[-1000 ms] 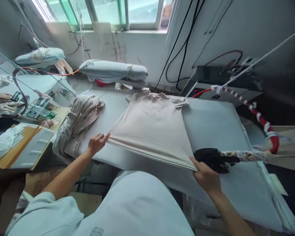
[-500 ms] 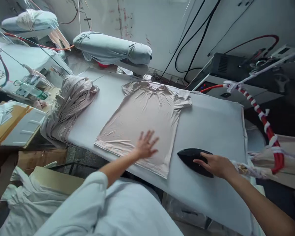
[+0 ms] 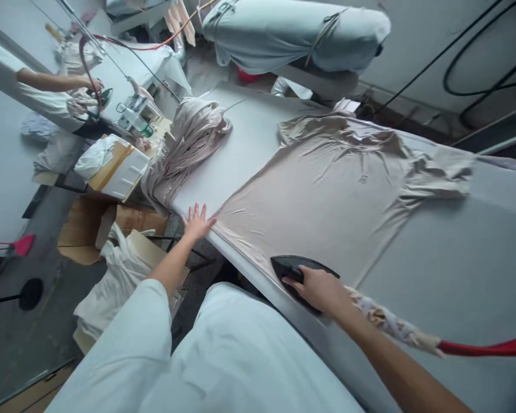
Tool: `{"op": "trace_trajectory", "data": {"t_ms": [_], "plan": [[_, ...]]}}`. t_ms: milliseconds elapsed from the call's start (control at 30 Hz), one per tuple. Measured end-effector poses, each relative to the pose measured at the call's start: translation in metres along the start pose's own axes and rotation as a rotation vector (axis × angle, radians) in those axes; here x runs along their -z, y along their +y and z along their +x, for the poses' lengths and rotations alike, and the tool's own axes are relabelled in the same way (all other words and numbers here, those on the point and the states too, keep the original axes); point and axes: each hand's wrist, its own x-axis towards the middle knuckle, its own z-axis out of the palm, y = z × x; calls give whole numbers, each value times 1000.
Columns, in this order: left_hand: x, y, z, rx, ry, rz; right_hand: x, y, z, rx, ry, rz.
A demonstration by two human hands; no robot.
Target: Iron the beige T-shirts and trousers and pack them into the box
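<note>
Shirt (image 3: 327,195): pale pink, spread wrinkled on the board (image 3: 249,135).
Left hand (image 3: 196,222): open, fingers spread, holding nothing, at the board's near edge, just beside the shirt's hem.
Right hand (image 3: 320,289): closed over the iron (image 3: 290,268).
Iron: black, resting on the shirt's lower edge.
Bundle (image 3: 189,152): gathered pale fabric on the board, left of the shirt.
Co-worker's hand (image 3: 88,83): at a second board, upper left.
</note>
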Motion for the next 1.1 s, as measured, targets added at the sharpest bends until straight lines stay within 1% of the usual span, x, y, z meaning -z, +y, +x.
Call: {"op": "trace_trajectory", "data": {"t_ms": [33,67,100,133,167,200,233,300,333,367,400,433,467,500,533,567,600,633,667,700,733,767,800,833,867,900,933,967,1000,1033,1100], "plan": [[10,-15,11,4,16,-7,-2,-30,5,18,-15,9],[19,-21,21,7,16,-50,0,-59,15,32,-24,28],[26,-18,33,17,-3,-123,7,-88,28,52,-28,50],[32,-7,48,27,-40,-209,17,-116,45,80,-30,71],[38,10,66,28,-118,-311,29,-144,64,115,-27,89],[44,33,87,18,-232,-426,41,-170,84,150,-18,103],[50,60,111,-8,-370,-542,52,-194,102,183,-9,114],[63,125,161,-110,-661,-749,68,-236,134,232,-11,136],[70,160,187,-164,-795,-826,73,-252,146,244,-24,146],[78,195,211,-221,-888,-857,76,-265,154,253,-39,156],[87,228,234,-292,-912,-828,77,-274,161,254,-56,165],[97,259,256,-366,-884,-768,77,-280,165,245,-72,175],[107,285,277,-426,-819,-705,78,-282,168,221,-82,186],[117,306,298,-484,-716,-641,80,-280,171,174,-89,198],[125,321,317,-554,-587,-570,85,-274,175,108,-91,209],[130,330,336,-639,-453,-485,93,-264,181,26,-81,219],[133,334,353,-738,-323,-384,105,-249,190,-70,-62,228],[134,334,369,-837,-202,-276,121,-229,203,-175,-32,240],[133,331,384,-919,-85,-173,143,-205,220,-282,6,258],[130,326,396,-961,11,-98,167,-178,240,-379,57,284],[127,322,406,-956,73,-69,195,-149,263,-457,122,315],[124,318,414,-920,117,-74,223,-121,288,-518,192,345],[123,317,419,-872,141,-95,250,-96,311,-546,263,368],[123,318,422,-827,147,-122,274,-76,333,-548,322,377],[124,321,423,-792,134,-149,292,-64,349,-534,361,377],[127,325,421,-760,105,-174,303,-59,359,-507,367,367],[129,331,417,-730,60,-194,306,-62,360,-467,342,350],[130,338,412,-707,3,-208,300,-73,354,-418,291,324],[130,345,405,-704,-56,-216,286,-89,340,-355,220,288],[128,351,397,-728,-111,-215,266,-109,320,-281,139,249],[122,362,386,-817,-182,-193,215,-152,273,-116,-24,177]]}}
